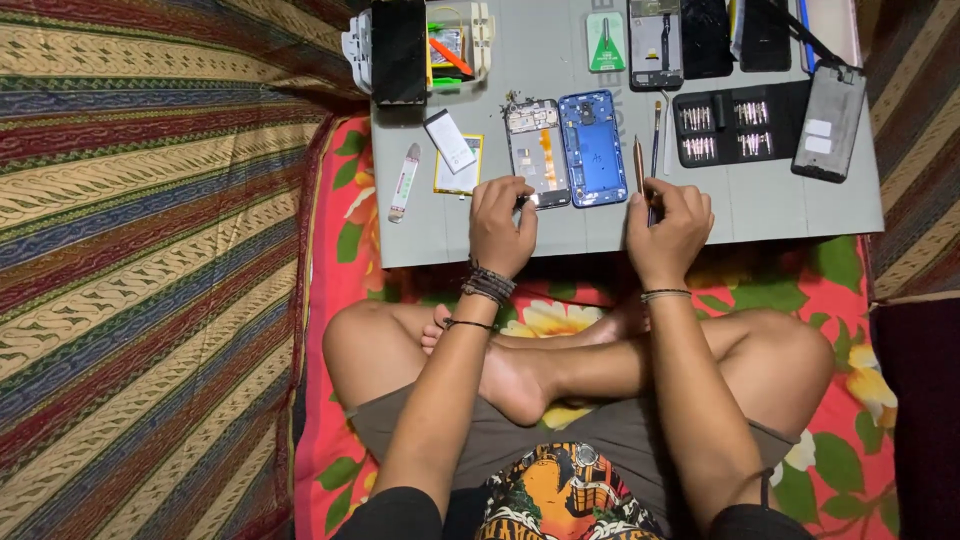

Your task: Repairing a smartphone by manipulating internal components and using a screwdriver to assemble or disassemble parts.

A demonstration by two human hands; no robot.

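I sit cross-legged before a grey work mat [760, 205]. My left hand [500, 222] rests on the mat with its fingers curled at the bottom edge of an opened phone body [537, 150] showing an orange flex cable. A blue phone frame [591, 146] lies right beside that body. My right hand [668, 228] is closed around a thin brown-handled tool [639, 163] that points away from me. A second slim tool [656, 135] lies just to its right.
A battery [450, 141] lies on a yellow-edged part, with a white pry tool [404, 181] to its left. A black bit case [735, 123], a grey phone back [829, 121], more phones [655, 42] and a dark screen [399, 50] line the far side. Striped cloth [150, 250] covers the left.
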